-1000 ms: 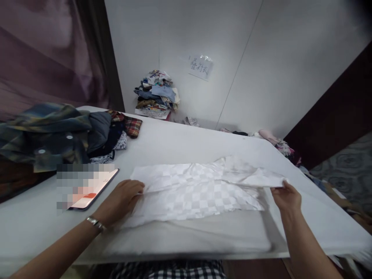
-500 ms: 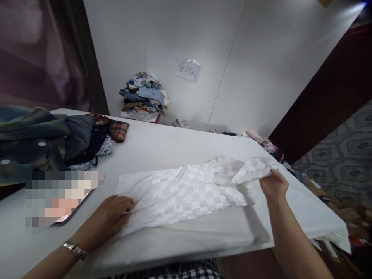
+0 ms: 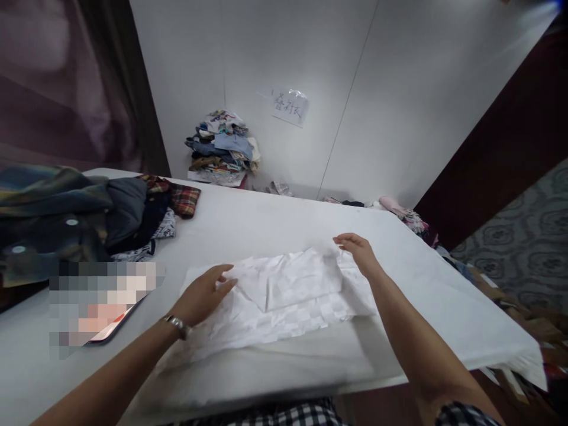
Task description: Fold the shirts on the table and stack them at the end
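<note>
White checker-weave folded cloth (image 3: 288,290) at table (image 3: 248,219) centre, near edge. Left hand (image 3: 202,294) at cloth's 9 o'clock, fingers spread flat on it. Right hand (image 3: 360,251) at 2 o'clock, open, pressing fold. Dark clothes pile (image 3: 80,213) at table's 10 o'clock.

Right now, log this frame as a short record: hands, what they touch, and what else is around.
left hand: palm down, flat on the left part of the white checkered cloth
right hand: fingers resting on the cloth's far right edge
cloth: folded over on itself, lying on the white table
left wrist: metal watch
table, left: heap of dark clothes
floor by wall: stack of clothes
wall: paper sign
</note>
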Motion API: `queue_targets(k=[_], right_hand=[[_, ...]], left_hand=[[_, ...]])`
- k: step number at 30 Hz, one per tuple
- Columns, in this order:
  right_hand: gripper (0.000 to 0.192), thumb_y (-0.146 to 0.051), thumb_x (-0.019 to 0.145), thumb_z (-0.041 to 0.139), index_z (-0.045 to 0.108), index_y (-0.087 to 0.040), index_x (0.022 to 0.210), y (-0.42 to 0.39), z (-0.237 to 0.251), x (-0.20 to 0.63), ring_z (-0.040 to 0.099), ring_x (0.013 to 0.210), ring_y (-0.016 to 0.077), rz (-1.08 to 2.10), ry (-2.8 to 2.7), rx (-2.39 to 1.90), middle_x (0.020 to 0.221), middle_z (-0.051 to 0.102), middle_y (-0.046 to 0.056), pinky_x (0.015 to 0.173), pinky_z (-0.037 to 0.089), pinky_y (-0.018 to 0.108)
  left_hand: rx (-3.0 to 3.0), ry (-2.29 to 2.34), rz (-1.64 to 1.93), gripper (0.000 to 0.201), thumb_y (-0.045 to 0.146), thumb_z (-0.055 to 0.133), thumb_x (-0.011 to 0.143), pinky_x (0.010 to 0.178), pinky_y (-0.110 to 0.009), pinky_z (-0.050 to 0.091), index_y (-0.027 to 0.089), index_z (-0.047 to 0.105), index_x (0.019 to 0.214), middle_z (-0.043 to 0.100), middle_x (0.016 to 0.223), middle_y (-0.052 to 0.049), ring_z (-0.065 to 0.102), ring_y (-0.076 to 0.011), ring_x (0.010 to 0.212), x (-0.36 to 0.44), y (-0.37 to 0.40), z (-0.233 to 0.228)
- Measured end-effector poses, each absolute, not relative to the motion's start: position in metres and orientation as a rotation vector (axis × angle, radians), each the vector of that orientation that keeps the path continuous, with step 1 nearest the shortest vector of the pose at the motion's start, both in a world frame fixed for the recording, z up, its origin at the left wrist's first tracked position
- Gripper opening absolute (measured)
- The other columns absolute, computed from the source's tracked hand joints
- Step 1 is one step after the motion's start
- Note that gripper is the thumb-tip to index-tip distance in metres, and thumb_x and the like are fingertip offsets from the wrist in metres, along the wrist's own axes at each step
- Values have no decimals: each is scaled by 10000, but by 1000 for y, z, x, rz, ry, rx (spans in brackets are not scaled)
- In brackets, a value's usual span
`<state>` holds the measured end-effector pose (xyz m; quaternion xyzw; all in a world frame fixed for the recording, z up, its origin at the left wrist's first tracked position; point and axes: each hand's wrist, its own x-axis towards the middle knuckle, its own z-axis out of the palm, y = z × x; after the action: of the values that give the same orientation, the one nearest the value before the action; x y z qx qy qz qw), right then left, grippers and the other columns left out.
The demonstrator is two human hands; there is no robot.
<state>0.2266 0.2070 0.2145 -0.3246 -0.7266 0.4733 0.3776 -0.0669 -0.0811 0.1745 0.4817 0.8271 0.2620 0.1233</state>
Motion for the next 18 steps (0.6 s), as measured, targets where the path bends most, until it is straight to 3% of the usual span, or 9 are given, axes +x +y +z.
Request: queue_targets(k=[4,6,9,11,14,18], right_hand=[[342,-275,774,446,686,-173,995,237,179,236,669,809,243,786,-2147,-1122,895,726,74,728,533,399],[409,-211,745,438,682,-185,1073,248,173,233,655,925,257,708,-2229,-1134,980,720,68,815,521,419],[523,-114,678,470,663,-231,1151,263,169,218,512,1221,249,677,-2352,-1079,1236,634,30,1023,405,407],[578,-86,650,503,651,-255,1182,272,165,204,444,1291,248,675,-2442,-1056,1309,587,14,1059,364,391],[556,-101,622,590,675,-274,1143,284,157,188,524,1202,275,675,-2538,-1067,1220,646,27,1008,400,383],[294,-163,647,634,735,-240,912,292,151,187,598,1040,267,648,-2541,-1074,991,718,49,964,408,366]], left_hand=[[1553,2474,522,568,354,429,813,1037,-378,416,135,481,1335,517,1386,-122,529,-262,1223,-83,-48,171],[1646,2410,354,611,261,467,753,1090,-403,360,125,473,1348,464,1434,-125,437,-269,1315,-88,-34,170],[1826,2218,203,669,118,472,646,1099,-426,346,177,522,1311,445,1447,-98,396,-254,1346,-90,-22,168],[1906,2135,141,688,59,449,607,1099,-437,340,198,559,1272,447,1445,-83,378,-247,1357,-91,-20,166],[1903,2116,91,654,35,436,610,1087,-429,356,210,600,1219,494,1410,-77,407,-238,1338,-97,-25,166],[1896,2123,63,563,67,481,651,1089,-407,357,220,625,1173,521,1392,-68,426,-233,1327,-102,-36,168]])
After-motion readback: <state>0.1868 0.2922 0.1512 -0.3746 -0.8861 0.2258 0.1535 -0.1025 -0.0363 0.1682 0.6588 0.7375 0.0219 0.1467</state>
